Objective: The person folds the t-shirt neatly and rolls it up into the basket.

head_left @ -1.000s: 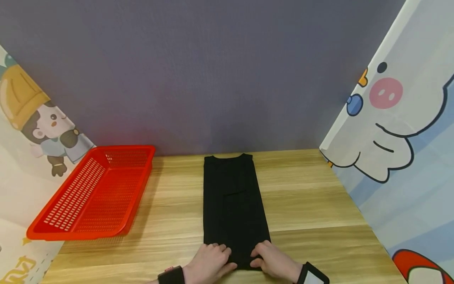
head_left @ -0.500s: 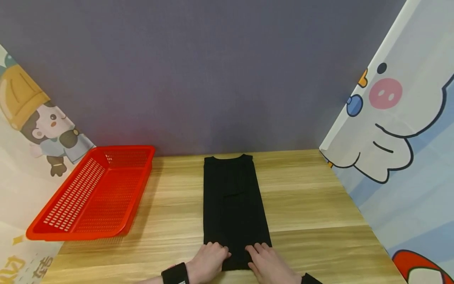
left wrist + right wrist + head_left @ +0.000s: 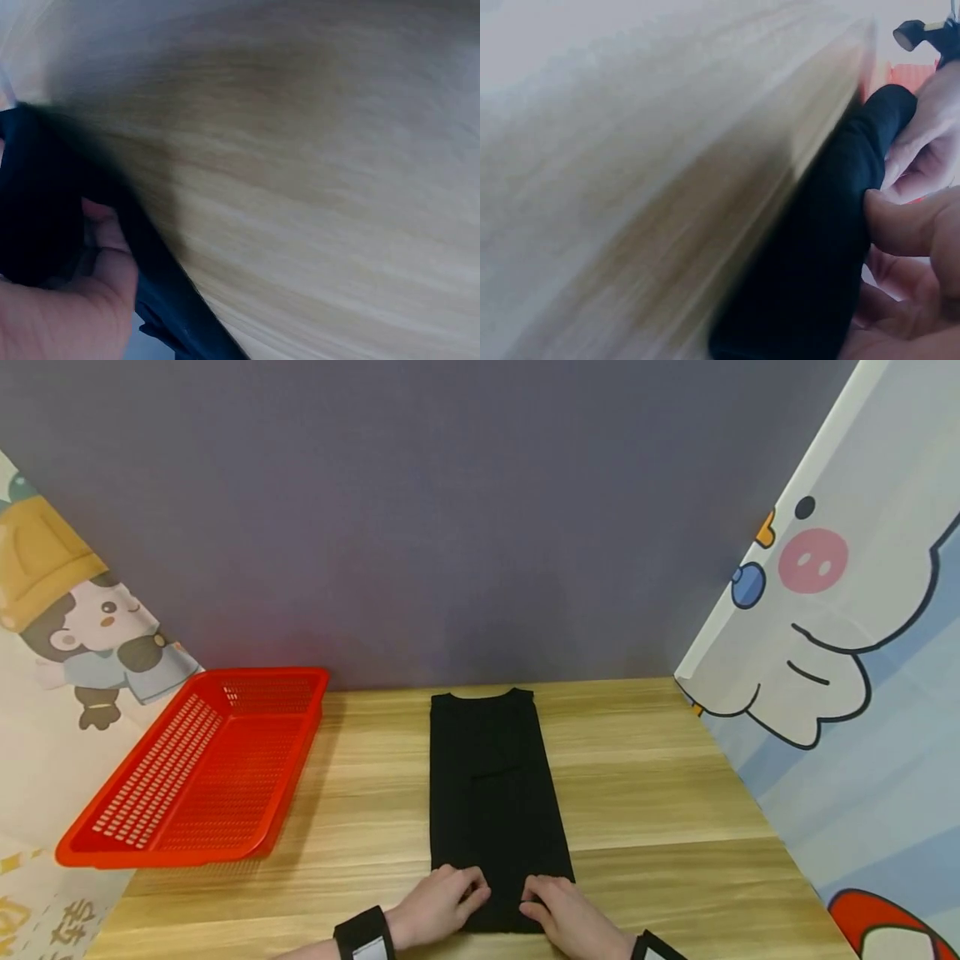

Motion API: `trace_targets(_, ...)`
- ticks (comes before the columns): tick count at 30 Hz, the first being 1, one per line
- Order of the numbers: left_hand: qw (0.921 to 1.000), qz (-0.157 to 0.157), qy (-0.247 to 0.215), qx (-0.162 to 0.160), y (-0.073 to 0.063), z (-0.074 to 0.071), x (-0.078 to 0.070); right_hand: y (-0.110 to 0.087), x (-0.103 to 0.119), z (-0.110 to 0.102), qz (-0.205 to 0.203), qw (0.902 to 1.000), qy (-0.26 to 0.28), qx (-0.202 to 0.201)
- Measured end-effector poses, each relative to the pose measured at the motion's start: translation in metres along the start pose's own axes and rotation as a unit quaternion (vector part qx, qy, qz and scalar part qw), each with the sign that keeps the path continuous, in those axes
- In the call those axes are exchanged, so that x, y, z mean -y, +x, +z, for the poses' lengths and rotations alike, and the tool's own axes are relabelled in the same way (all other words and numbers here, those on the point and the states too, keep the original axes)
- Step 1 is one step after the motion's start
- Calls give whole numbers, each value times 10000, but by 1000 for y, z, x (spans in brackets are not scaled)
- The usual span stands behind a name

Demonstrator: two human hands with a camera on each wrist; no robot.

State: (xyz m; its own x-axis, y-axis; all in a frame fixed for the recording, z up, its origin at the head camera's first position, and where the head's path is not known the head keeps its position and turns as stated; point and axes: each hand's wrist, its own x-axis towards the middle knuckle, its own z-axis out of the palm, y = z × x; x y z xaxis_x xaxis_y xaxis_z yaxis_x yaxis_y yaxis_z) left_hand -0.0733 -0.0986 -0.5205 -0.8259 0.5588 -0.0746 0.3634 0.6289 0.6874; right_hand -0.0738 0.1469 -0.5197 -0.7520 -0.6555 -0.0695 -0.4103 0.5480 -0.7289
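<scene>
A black shirt (image 3: 495, 793), folded into a long narrow strip, lies flat on the wooden table with its scooped neckline at the far end. My left hand (image 3: 442, 902) grips its near end on the left side, fingers bent toward the thumb. On the right side of the same end, my right hand (image 3: 570, 914) pinches the cloth. The left wrist view has the dark cloth (image 3: 161, 262) against my curled fingers. In the right wrist view my thumb presses on the thick edge of the shirt (image 3: 810, 240), and the fingers curl partly out of sight.
A red perforated plastic basket (image 3: 225, 785) stands at the left of the table (image 3: 645, 793). A grey panel (image 3: 480, 527) rises behind the table's far edge. Cartoon-printed sheets (image 3: 825, 677) flank both sides.
Both hands stay at the shirt's near end. Half a second ago the right fingers lay straighter; now they are bent toward the thumb. The left hand's fingers and thumb have shifted slightly. The basket is unmoved.
</scene>
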Motion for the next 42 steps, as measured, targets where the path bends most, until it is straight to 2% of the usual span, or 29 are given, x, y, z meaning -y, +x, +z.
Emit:
trace_targets(5, 9976, 170, -669, -113, -1, 0, 0, 3, 0, -2, 148, 9998, 157, 49)
trace_targets(8, 9969, 158, -757, -146, -1, 0, -1, 4, 1, -3, 228, 9997, 126, 48)
trace_targets(11, 9993, 136, -334, -69, -1, 0, -2, 5, 1, -3, 283, 9995, 100, 60)
trace_targets(14, 9987, 254, 431, 38, -3, 0, -5, 6, 1, -4, 303, 9995, 87, 59)
trace_targets(16, 9948, 405, 927, 69, -4, 1, -6, 7, 1, -4, 323, 9994, 128, 58)
trace_targets(19, 9843, 707, 1616, 56, -6, 3, -7, 8, 1, -4, 361, 9992, 174, 42)
trace_targets(22, 9789, 786, 1883, 84, -6, 5, -8, 9, 1, -3, 396, 9990, 191, 14)
trace_targets(24, 9839, 645, 1659, 133, -5, 4, -8, 9, 1, -3, 395, 9990, 186, -8)
trace_targets(27, 9940, 390, 1019, 118, -3, 3, -9, 7, 1, -3, 317, 9993, 171, -51)
trace_targets(29, 9976, 258, 636, 38, -2, 3, -8, 5, 1, -3, 215, 9997, 28, -77)
trace_targets(31, 9988, 185, 445, -41, -1, 3, -7, 3, 2, -2, 106, 9995, -279, -116)
trace_targets(35, 9994, 8, 310, -135, 1, 5, -7, -2, 2, -1, -229, 9957, -890, -129)
trace_targets(38, 9992, -36, 357, -181, 0, 6, -7, -7, 0, 0, -709, 9903, -1180, -176)
trace_targets(42, 9988, -20, 427, -238, 0, 7, -7, -10, -5, 1, -1313, 9777, -1607, -308)
